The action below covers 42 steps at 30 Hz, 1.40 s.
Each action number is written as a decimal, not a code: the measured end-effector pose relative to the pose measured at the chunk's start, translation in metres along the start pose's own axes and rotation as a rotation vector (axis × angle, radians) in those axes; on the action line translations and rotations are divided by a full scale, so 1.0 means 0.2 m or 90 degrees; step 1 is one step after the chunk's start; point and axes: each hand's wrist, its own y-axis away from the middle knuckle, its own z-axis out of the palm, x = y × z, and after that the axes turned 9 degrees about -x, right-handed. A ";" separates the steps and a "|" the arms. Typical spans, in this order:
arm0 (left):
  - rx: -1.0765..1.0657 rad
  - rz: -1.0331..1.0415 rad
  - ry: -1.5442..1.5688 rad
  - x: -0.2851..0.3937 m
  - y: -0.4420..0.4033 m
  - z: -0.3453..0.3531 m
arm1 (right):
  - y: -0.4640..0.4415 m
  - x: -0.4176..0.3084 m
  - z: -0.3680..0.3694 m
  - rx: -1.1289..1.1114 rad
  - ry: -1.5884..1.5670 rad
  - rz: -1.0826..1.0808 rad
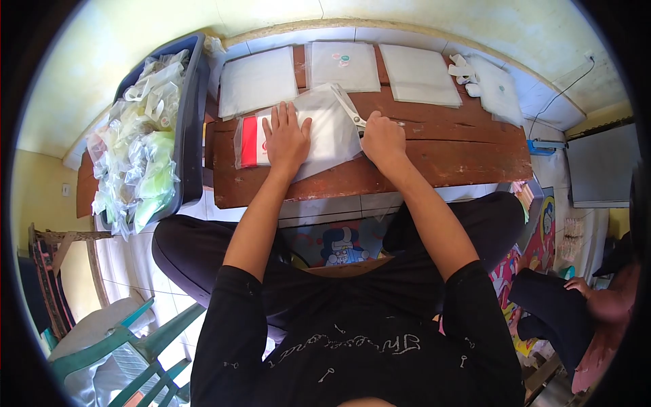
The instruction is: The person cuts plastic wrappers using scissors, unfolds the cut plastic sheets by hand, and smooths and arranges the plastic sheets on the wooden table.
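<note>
My left hand [288, 139] lies flat with fingers spread on a clear plastic sheet [329, 136]. Beneath the plastic, a flat white piece with a red band [249, 141] shows to the left of that hand. A pair of scissors [348, 107] is in my right hand [384, 141], closed around the handles. The blades point up and left along the sheet's right edge; whether they are cutting into the plastic I cannot tell. All of this rests on a low brown wooden table [447, 149].
Stacks of clear plastic, one of them a left stack [258, 81], line the table's far side. A dark tub [193, 115] heaped with plastic scraps [146, 129] stands left. A green chair [129, 339] is lower left. Another person's hand [578, 286] shows at right.
</note>
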 end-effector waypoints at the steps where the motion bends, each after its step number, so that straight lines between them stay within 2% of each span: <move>1: 0.002 0.001 0.001 0.00 0.00 0.00 | -0.01 0.00 0.00 0.013 0.016 -0.010; 16: -0.027 -0.013 0.018 0.02 0.01 -0.03 | -0.15 -0.01 -0.02 0.017 -0.005 -0.026; 26: 0.005 0.002 0.003 0.01 0.01 -0.02 | -0.28 -0.03 -0.03 0.016 -0.022 -0.016; 29: 0.005 -0.002 0.012 0.01 0.01 -0.02 | -0.33 0.05 -0.09 0.055 -0.044 0.035; 35: 0.001 -0.001 0.018 0.01 0.01 -0.02 | -0.26 0.19 -0.12 0.023 -0.013 0.065; 40: 0.031 0.030 0.086 -0.01 0.01 -0.02 | -0.15 0.21 -0.07 -0.088 -0.083 0.051; 42: 0.040 0.039 0.120 -0.02 0.01 -0.04 | -0.14 0.21 -0.07 -0.087 -0.093 0.053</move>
